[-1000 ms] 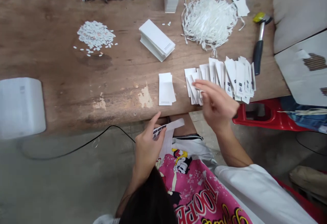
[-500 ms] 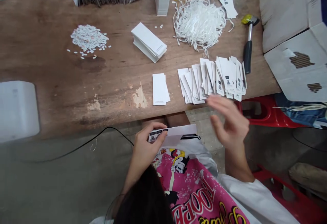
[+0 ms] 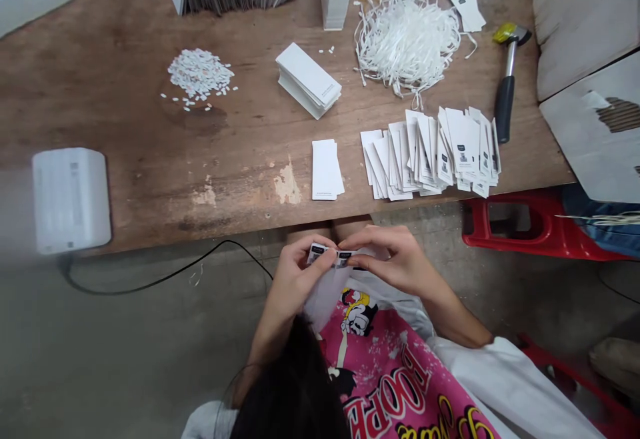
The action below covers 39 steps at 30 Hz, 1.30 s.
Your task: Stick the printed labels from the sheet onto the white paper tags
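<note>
A white sheet of stickers (image 3: 327,290) with small black-and-white printed labels along its upper edge is held over the lap, just off the table's front edge. My left hand (image 3: 295,272) pinches its left part, thumb on top of the labels. From the other side my right hand (image 3: 395,259) closes thumb and forefinger on the sheet's top edge, right at a printed label. Whether that label is loose from the sheet, I cannot tell. On the table ahead lie a few white cards (image 3: 324,171) and, to their right, a spread pile of cards with labels (image 3: 463,145).
A stack of white cards (image 3: 309,79) lies mid-table. Around it are a heap of small white pieces (image 3: 200,73), a tangle of white strings (image 3: 407,42), a hammer (image 3: 506,92) and a white plastic box (image 3: 71,199). A red stool (image 3: 520,225) stands at the right.
My right hand has come down and left from beside the card pile to the sticker sheet, and its fingers have closed there. The view has shifted a little.
</note>
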Each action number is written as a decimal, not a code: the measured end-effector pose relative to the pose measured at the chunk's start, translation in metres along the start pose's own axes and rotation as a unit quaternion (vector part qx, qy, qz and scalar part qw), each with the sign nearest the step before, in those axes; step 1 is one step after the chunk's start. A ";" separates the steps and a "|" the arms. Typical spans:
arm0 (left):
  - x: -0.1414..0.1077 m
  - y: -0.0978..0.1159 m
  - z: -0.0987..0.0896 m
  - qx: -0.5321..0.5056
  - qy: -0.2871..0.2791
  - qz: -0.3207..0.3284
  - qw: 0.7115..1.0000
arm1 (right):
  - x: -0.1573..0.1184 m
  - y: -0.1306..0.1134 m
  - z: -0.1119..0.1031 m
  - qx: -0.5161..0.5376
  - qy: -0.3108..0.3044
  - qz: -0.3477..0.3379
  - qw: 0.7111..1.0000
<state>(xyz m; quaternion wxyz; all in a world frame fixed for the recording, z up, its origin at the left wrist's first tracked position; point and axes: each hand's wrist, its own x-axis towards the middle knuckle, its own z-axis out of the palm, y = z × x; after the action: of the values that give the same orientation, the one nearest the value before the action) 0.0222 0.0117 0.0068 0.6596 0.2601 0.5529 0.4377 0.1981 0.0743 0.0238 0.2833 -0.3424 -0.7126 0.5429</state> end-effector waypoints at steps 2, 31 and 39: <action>0.003 -0.001 0.001 -0.073 -0.004 -0.031 0.997 | 0.002 0.002 0.001 0.009 -0.003 -0.011 1.000; 0.015 -0.016 0.000 -0.113 -0.025 -0.039 0.993 | 0.026 0.005 -0.016 -0.098 -0.160 -0.130 0.974; 0.014 -0.017 0.005 -0.139 0.007 -0.049 0.989 | 0.026 0.011 -0.014 -0.090 -0.153 -0.110 0.978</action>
<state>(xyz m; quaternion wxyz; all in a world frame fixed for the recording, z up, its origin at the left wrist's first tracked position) 0.0323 0.0160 -0.0129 0.7060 0.1352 0.5036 0.4792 0.1948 0.1048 0.0179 0.1977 -0.1987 -0.8265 0.4881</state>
